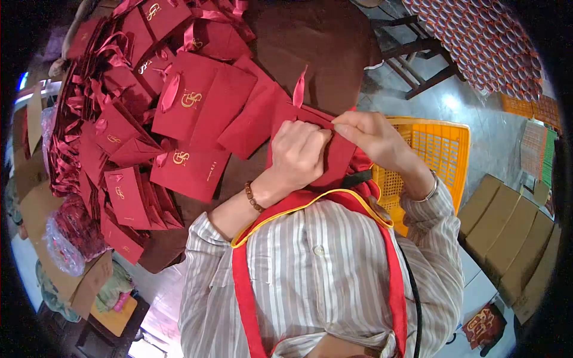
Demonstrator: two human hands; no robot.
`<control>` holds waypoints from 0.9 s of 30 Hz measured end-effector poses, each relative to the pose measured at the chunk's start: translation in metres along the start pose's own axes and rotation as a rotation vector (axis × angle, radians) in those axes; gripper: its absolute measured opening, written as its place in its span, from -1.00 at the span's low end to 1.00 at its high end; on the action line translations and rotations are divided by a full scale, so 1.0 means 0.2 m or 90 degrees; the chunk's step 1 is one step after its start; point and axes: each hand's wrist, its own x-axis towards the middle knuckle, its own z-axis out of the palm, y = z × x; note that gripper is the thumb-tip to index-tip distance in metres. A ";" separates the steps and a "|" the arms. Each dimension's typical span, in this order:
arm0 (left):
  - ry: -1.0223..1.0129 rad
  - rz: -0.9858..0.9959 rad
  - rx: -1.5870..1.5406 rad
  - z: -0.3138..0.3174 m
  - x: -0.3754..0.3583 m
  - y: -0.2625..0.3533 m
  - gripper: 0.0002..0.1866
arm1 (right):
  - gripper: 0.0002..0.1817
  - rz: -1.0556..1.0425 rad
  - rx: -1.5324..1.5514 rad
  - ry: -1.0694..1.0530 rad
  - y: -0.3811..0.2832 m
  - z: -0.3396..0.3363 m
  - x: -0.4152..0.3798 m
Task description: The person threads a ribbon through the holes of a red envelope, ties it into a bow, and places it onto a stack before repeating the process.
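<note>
A red paper bag point(341, 156) with a pink ribbon point(299, 88) standing up at its top lies under both hands at the table's near edge. My left hand point(298, 153), with a beaded bracelet at the wrist, is closed over the bag's upper part, knuckles up. To its right my right hand point(373, 138) pinches the bag's top edge between thumb and fingertips. Close by on the left are more red bags point(200, 107) with gold lettering and pink ribbons, overlapping one another.
The brown tablecloth point(304, 36) extends beyond the hands. A yellow plastic crate point(439, 149) stands at the right. Cardboard boxes point(507, 232) are at the lower right, a wooden stool point(418, 53) at the upper right. Plastic-wrapped red material point(74, 232) is at the left.
</note>
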 end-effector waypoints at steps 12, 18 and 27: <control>-0.037 -0.076 0.008 -0.05 0.03 0.05 -0.87 | -0.66 0.012 0.047 -0.036 0.05 -0.02 0.03; -0.063 -0.151 -0.047 -0.10 0.07 0.02 -0.90 | -0.65 0.101 0.067 -0.099 0.04 -0.05 0.05; -0.197 -0.113 0.049 -0.16 0.13 0.06 -0.92 | -0.58 -0.082 -0.105 -0.169 -0.08 -0.12 0.01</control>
